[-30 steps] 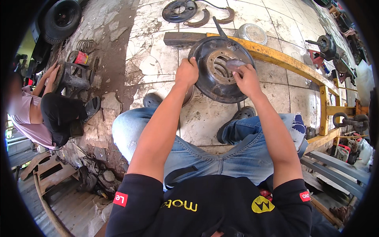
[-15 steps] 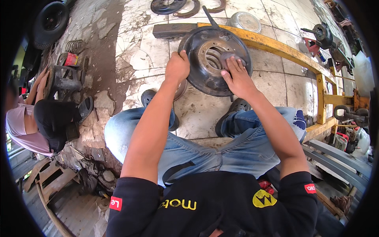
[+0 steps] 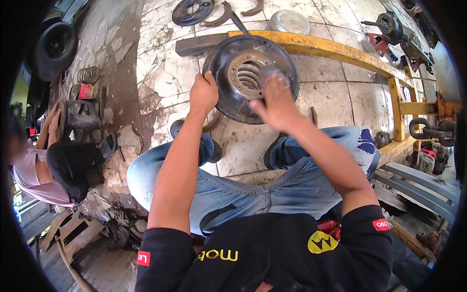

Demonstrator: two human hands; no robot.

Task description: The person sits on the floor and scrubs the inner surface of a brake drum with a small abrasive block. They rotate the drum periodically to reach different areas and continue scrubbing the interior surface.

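The left hand (image 3: 204, 92), reaching to upper centre, grips the left rim of a black round plate (image 3: 232, 100); the blurred right hand (image 3: 279, 103) lies palm-down over a dark pad (image 3: 266, 73) there, its grasp impossible to tell. A yellow beam (image 3: 316, 45) runs behind the plate; curved shoes (image 3: 220, 18) lie above, a tyre (image 3: 56, 46) upper left.

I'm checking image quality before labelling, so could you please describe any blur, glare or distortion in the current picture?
Head view: right hand smeared by motion blur, left hand and black brake backing plate sharper; head view: floor tiles brightly lit, and yellow beam bows under fisheye distortion.
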